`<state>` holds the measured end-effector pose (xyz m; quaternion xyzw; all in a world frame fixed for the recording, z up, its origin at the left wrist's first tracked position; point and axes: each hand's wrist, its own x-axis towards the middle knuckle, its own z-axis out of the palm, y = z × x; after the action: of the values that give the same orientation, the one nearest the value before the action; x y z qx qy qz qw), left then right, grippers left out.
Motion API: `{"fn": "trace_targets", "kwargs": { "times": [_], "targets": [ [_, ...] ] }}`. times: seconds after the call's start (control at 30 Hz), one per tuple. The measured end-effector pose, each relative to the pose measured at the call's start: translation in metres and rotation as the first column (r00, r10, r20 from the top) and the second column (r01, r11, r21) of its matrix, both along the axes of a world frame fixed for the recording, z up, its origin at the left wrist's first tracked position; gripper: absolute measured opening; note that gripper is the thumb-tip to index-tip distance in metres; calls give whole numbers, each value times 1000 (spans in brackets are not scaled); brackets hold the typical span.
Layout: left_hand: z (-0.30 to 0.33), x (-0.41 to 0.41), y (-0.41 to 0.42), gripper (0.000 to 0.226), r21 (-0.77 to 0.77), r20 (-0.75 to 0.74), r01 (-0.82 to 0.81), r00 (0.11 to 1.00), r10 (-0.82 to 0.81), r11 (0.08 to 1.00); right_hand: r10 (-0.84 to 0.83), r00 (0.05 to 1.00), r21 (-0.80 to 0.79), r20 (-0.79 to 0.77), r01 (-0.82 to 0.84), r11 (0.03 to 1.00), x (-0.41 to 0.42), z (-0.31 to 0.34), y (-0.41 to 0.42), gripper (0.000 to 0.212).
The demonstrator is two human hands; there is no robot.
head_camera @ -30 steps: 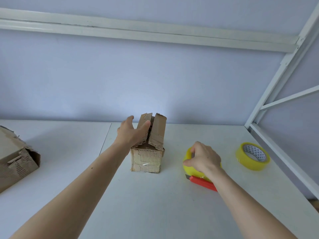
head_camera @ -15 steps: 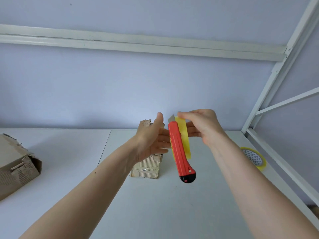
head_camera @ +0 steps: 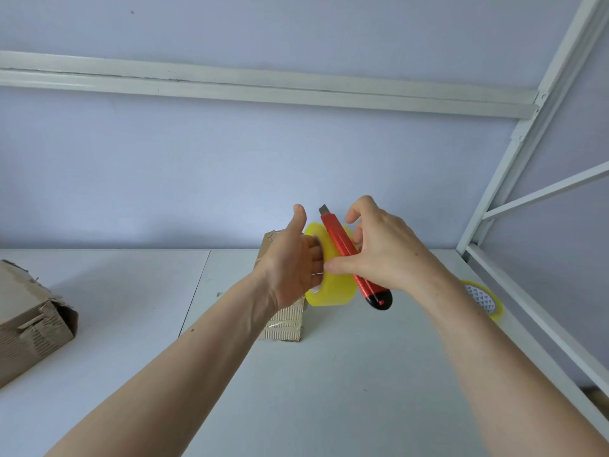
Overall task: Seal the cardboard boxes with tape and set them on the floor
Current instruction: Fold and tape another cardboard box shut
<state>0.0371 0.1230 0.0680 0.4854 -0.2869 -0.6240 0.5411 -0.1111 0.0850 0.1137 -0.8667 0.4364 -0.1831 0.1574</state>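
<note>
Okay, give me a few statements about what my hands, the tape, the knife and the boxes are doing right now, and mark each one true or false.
1. The left hand has its fingers in the core of the yellow tape roll, held up off the table. True.
2. The red utility knife is lying on the table. False: it is held against the roll by the right hand.
3. A second tape roll lies flat on the table at the right. True.
4. The small cardboard box sits on the floor. False: it stands on the table behind the left hand.
5. The larger cardboard box is at the table's right edge. False: it is at the left.
</note>
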Motion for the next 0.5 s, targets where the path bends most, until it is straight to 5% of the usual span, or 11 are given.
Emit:
{"fn": "trace_targets", "kwargs": {
  "times": [0.1,0.2,0.33,0.5],
  "targets": [
    [-3,-1,-1,94,6,30,-6,1000,6,1000,41,999,156,11,-42,987,-10,11,-9,45],
    [-3,-2,2,82,-12,56,13,998,-12,1000,43,995,49,-88,-38,998,-16,12,-20,11],
    [-3,-6,13,19,-104,208,51,978,-28,993,7,990,23,-138,-4,1000,-11,4,-29,15],
    [-8,-5,18,17,-108,232,53,972,-27,993,-11,999,-14,-31,11,1000,-6,2,-32,30]
  ]
}}
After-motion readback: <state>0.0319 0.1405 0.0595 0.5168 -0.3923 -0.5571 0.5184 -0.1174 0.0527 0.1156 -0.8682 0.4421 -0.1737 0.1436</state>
